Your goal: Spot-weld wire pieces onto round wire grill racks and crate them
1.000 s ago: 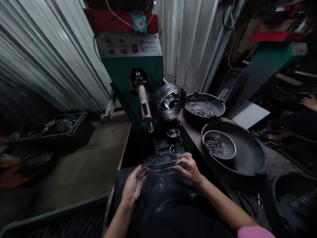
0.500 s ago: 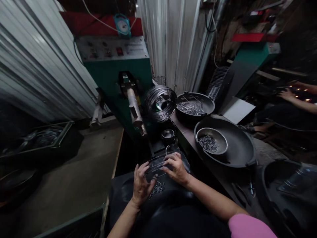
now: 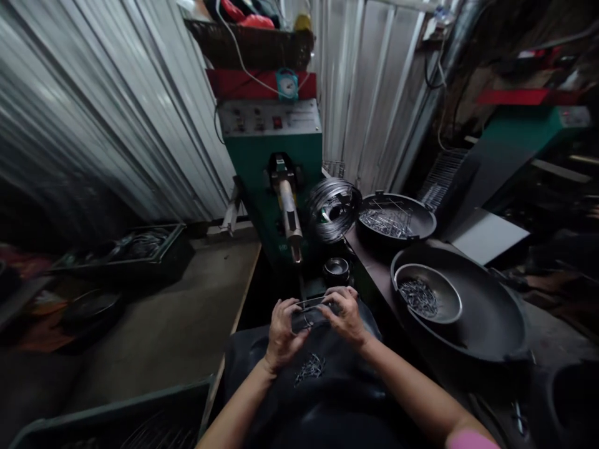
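Holding wire frame (image 3: 310, 301) w/ L hand (image 3: 283, 333) and R hand (image 3: 345, 315), at opp. sides. Prob. light, rather stiff, may bend; best to grip by edge.

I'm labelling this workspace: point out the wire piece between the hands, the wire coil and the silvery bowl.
Wire piece (image 3: 311, 300): head view, on its straight stretch.
Wire coil (image 3: 319, 215): head view, on its wound strands.
Silvery bowl (image 3: 447, 297): head view, on its bare inner wall.
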{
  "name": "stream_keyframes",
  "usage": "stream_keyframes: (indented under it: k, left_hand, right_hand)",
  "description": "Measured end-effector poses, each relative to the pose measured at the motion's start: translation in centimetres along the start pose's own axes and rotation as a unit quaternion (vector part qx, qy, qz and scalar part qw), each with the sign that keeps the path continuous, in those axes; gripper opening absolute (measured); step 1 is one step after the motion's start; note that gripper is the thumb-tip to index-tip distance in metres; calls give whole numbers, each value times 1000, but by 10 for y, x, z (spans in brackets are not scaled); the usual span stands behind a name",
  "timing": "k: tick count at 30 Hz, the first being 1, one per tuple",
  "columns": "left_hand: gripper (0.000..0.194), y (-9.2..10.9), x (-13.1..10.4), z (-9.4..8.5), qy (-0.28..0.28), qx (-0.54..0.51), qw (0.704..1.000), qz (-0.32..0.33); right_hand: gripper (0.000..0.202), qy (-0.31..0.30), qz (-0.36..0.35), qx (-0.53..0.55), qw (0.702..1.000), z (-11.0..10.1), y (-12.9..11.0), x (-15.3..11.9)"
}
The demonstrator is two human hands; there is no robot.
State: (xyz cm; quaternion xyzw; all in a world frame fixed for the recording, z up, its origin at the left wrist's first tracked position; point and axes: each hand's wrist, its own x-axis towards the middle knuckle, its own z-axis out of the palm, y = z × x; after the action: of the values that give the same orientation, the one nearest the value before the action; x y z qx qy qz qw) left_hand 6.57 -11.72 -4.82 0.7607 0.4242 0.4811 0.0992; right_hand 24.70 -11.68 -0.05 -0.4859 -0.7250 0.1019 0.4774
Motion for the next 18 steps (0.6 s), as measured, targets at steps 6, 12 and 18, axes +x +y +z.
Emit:
stream_keyframes:
  k: [6, 12, 18]
  left_hand:
    - [34, -14, 48, -7, -5, 25, 1000, -18]
    - [25, -35, 76, -17, -38, 57, 998, 1]
    - [27, -51, 74, -4, -61, 63, 996, -26]
  right_hand:
    - [21, 2, 22, 30, 999, 10, 14, 48]
    - [23, 2, 55, 54, 997, 30, 22, 70]
    - [25, 8, 88, 69, 994, 51, 38, 66]
